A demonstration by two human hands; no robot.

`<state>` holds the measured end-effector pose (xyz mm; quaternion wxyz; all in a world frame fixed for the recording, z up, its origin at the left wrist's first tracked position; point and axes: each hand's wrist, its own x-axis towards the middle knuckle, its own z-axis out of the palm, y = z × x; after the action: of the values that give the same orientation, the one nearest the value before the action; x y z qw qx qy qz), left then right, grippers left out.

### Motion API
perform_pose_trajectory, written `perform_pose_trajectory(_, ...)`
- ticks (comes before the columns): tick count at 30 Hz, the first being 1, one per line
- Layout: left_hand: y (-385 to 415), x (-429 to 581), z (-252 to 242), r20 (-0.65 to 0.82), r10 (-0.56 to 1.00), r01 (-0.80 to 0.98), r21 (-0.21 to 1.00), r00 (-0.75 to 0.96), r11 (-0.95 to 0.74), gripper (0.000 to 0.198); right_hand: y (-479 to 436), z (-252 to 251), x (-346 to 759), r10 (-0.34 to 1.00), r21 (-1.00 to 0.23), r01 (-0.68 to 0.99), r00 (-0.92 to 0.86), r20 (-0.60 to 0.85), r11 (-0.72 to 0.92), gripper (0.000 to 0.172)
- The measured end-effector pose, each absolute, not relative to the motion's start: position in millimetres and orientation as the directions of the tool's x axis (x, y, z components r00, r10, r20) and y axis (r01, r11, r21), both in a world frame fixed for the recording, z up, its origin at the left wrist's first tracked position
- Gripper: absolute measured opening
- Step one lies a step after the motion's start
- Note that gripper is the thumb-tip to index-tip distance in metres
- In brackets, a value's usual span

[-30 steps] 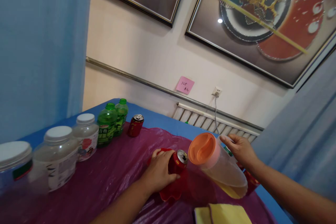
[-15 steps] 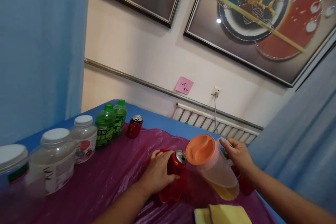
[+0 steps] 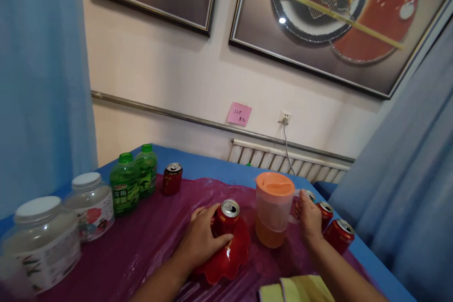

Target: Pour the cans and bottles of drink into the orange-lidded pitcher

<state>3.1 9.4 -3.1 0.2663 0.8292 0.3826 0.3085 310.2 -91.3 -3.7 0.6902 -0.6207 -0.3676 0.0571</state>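
My left hand (image 3: 198, 240) is wrapped round a red drink can (image 3: 226, 217) that stands upright in a red scalloped bowl (image 3: 229, 255). My right hand (image 3: 308, 217) grips the handle of a clear plastic pitcher (image 3: 273, 210) with an orange lid. The pitcher stands upright on the purple plastic sheet (image 3: 148, 245), just right of the bowl, with orange liquid in its lower part.
Two more red cans (image 3: 339, 235) stand right of the pitcher, another red can (image 3: 171, 179) at the back. Two green bottles (image 3: 132, 183) and white-lidded jars (image 3: 91, 199) line the left side. A yellow cloth (image 3: 300, 289) lies at the near edge. Blue curtains hang on both sides.
The pitcher was tilted over toward the can; it now stands upright on the sheet. My left hand has stayed on the can. The view has shifted left and down.
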Motion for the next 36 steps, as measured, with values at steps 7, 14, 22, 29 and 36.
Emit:
perform_pose_trajectory(7, 11, 3, -4, 0.357, 0.792, 0.437, 0.685, 0.495, -0.583, 0.066, -109, -25, 318, 0.405, -0.945, 0.142, 0.877, 0.258, 0.294, 0.06)
perform_pose_trajectory(14, 14, 5, -3, 0.357, 0.806, 0.415, 0.716, 0.472, -0.561, 0.069, -135, -9, 310, 0.267, -0.933, 0.276, 0.904, 0.334, 0.231, 0.049)
perform_pose_trajectory(22, 10, 3, 3, 0.365, 0.8, 0.362, 0.748, 0.475, -0.556, 0.07, -175, -27, 203, 0.498, -0.798, 0.517, 0.626, 0.6, 0.31, 0.043)
perform_pose_trajectory(29, 12, 0, -2, 0.457, 0.608, 0.194, 0.673, 0.649, -0.713, 0.067, -124, -23, 145, 0.817, -0.946, 0.171, 0.478, 0.323, 0.275, 0.08)
perform_pose_trajectory(36, 24, 6, -16, 0.491, 0.429, -0.003, 0.661, 0.758, -0.751, 0.076, -109, 8, 140, 0.83, -0.926, 0.076, 0.42, 0.367, 0.37, 0.068)
